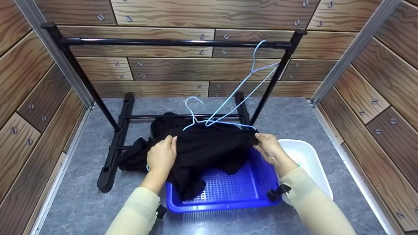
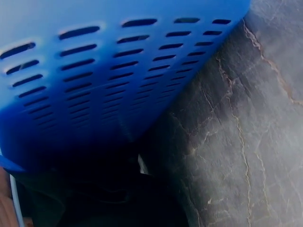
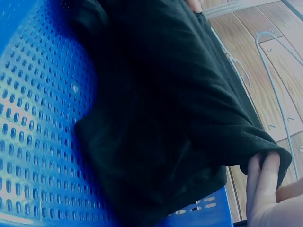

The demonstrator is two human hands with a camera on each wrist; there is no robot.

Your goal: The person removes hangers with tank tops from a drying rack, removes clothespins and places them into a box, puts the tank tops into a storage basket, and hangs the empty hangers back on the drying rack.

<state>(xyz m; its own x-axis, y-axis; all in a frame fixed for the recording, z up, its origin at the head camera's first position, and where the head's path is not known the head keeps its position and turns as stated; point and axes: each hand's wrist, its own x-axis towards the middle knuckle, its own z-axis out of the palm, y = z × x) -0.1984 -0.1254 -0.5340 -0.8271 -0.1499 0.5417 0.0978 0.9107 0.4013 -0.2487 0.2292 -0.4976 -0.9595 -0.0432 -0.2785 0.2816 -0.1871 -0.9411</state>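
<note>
A black garment point(image 1: 209, 147) is stretched between my two hands above a blue basket point(image 1: 225, 205). My left hand point(image 1: 161, 156) grips its left part in a fist. At the other end, my right hand point(image 1: 269, 147) pinches the edge, and in the right wrist view its fingers point(image 3: 265, 179) reach into the cloth opening. A light blue wire hanger point(image 1: 225, 122) lies along the garment's top edge, its hook upward and its right end close to my right hand. Thin wire point(image 2: 16, 203) also runs beside the left fingers in the left wrist view. Folds hide the hanger's lower part.
A black clothes rack point(image 1: 169, 42) stands behind. On its bar, near the right post, hangs another light blue hanger point(image 1: 243, 83), overlapping the garment's hanger in the head view. A white basin point(image 1: 307, 150) sits right of the basket. Wood-patterned walls point(image 1: 375, 98) enclose the grey floor.
</note>
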